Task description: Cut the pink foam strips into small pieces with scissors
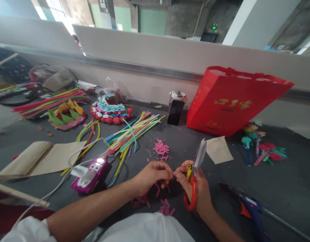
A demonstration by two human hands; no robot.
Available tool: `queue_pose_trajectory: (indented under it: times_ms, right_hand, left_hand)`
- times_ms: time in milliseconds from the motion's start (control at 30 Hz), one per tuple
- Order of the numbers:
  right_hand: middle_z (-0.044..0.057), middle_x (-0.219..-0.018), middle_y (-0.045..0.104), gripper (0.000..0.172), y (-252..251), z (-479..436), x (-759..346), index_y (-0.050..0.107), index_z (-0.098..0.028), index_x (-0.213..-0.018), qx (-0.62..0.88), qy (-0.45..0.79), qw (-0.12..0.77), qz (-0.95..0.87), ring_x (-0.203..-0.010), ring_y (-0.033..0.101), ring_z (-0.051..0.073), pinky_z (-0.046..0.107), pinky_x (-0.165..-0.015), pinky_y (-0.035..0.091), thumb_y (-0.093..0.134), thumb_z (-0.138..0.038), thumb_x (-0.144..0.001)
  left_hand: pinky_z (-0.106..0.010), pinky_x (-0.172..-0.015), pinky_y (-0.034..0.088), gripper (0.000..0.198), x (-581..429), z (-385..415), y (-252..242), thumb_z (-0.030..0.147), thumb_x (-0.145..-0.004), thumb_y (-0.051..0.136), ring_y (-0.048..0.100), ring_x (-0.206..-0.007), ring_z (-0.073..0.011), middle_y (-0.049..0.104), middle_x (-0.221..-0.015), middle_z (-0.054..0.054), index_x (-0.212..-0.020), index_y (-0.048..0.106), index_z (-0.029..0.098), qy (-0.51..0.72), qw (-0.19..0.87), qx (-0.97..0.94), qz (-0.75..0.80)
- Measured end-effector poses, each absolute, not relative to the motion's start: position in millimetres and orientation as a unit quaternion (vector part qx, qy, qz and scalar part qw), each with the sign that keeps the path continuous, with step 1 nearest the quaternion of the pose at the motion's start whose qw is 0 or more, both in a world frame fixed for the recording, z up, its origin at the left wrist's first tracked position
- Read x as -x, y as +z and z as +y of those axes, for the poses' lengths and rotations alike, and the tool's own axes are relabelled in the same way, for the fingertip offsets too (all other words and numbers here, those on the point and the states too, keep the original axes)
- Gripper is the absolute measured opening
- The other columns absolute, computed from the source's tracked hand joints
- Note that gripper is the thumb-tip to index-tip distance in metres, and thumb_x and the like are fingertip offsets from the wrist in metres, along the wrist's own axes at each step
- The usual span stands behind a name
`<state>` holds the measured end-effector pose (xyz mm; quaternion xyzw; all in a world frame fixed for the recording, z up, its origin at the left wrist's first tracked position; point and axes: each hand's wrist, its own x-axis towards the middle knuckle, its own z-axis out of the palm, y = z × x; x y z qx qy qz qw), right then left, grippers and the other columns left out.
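Note:
My left hand (155, 173) is closed in a pinch at the middle front of the table, with thumb and forefinger on a small pink piece (174, 174). Just to its right, my right hand (203, 191) has red-handled scissors (194, 198) hooked in it, blades pointing up and away. Its thumb and finger also meet the pink piece. A small yellow tube-like piece (189, 173) shows beside the scissors; what it belongs to is unclear. Beyond my hands lies a heap of pink snippets (161, 149). Longer pink strips (166, 207) lie near my body.
A purple power strip (90, 176) with white cables is at left, near brown paper (65, 156) and colourful stems (134, 131). A glue gun (248, 201) lies right. Behind stand a red bag (228, 104), a phone (175, 112) and a bottle (177, 95).

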<state>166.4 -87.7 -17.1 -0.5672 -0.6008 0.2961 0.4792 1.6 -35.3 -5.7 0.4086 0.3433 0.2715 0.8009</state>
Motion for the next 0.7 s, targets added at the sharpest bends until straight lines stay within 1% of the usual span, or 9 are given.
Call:
queue_pose_trajectory:
  times_ms: [100, 167, 267, 333, 400, 567, 700]
  right_hand:
    - [-0.002, -0.073, 0.059, 0.025, -16.3, -90.8, -165.2, 0.042, -0.021, -0.105, 0.561, 0.327, 0.468, -0.600, -0.062, 0.059, 0.013, 0.024, -0.059, 0.049, 0.048, -0.041, -0.091]
    - [-0.003, -0.072, 0.057, 0.025, -14.7, -93.1, -163.6, 0.042, -0.021, -0.105, 0.558, 0.320, 0.440, -0.626, -0.061, 0.058, 0.013, 0.024, -0.057, 0.048, 0.044, -0.042, -0.092]
    - [-0.003, -0.071, 0.057, 0.025, -14.7, -96.4, -160.8, 0.042, -0.021, -0.104, 0.572, 0.284, 0.379, -0.670, -0.059, 0.059, 0.015, 0.025, -0.055, 0.047, 0.047, -0.041, -0.089]
    - [-0.001, -0.076, 0.060, 0.029, -17.4, -97.9, -159.3, 0.043, -0.021, -0.107, 0.588, 0.249, 0.332, -0.694, -0.063, 0.062, 0.017, 0.026, -0.057, 0.047, 0.051, -0.041, -0.087]
    - [0.001, -0.082, 0.063, 0.033, -21.1, -98.9, -158.4, 0.044, -0.021, -0.109, 0.600, 0.205, 0.307, -0.710, -0.068, 0.063, 0.018, 0.027, -0.060, 0.048, 0.054, -0.042, -0.085]
    - [0.004, -0.087, 0.064, 0.035, -26.6, -99.9, -157.5, 0.043, -0.021, -0.110, 0.602, 0.137, 0.279, -0.735, -0.074, 0.064, 0.021, 0.029, -0.064, 0.048, 0.053, -0.043, -0.086]
    - [0.005, -0.087, 0.064, 0.035, -27.7, -100.6, -158.2, 0.043, -0.021, -0.111, 0.604, 0.119, 0.261, -0.744, -0.076, 0.063, 0.022, 0.032, -0.066, 0.048, 0.052, -0.045, -0.087]
  left_hand:
    - [-0.020, -0.048, 0.037, 0.015, -0.7, -32.7, -3.2, 0.025, -0.067, 0.074, 0.051, -0.048, -0.0077, 0.059, -0.056, 0.001, -0.071, 0.065, 0.014, 0.358, 0.801, -0.360, 0.317]
    - [-0.020, -0.051, 0.038, 0.014, 0.2, -31.4, -1.0, 0.023, -0.068, 0.074, 0.052, -0.051, -0.0082, 0.059, -0.058, 0.001, -0.073, 0.064, 0.014, 0.403, 0.797, -0.332, 0.303]
    - [-0.020, -0.054, 0.037, 0.013, 1.3, -31.9, 2.0, 0.022, -0.070, 0.074, 0.050, -0.051, -0.0075, 0.059, -0.058, 0.001, -0.074, 0.063, 0.015, 0.438, 0.794, -0.315, 0.282]
    - [-0.020, -0.055, 0.037, 0.013, 1.6, -33.6, 3.2, 0.022, -0.071, 0.073, 0.049, -0.051, -0.0075, 0.058, -0.059, 0.001, -0.075, 0.063, 0.015, 0.445, 0.798, -0.311, 0.262]
    - [-0.021, -0.055, 0.036, 0.013, 1.8, -35.8, 3.7, 0.023, -0.072, 0.073, 0.050, -0.053, -0.0080, 0.059, -0.059, 0.001, -0.075, 0.063, 0.015, 0.445, 0.805, -0.306, 0.246]
    - [-0.020, -0.055, 0.035, 0.017, 2.2, -39.8, 3.4, 0.024, -0.070, 0.076, 0.050, -0.054, -0.0076, 0.059, -0.061, 0.000, -0.076, 0.063, 0.015, 0.432, 0.817, -0.302, 0.234]
    - [-0.020, -0.055, 0.035, 0.017, 2.6, -40.1, 1.5, 0.022, -0.069, 0.077, 0.048, -0.053, -0.0067, 0.058, -0.061, 0.001, -0.075, 0.063, 0.014, 0.431, 0.819, -0.305, 0.227]
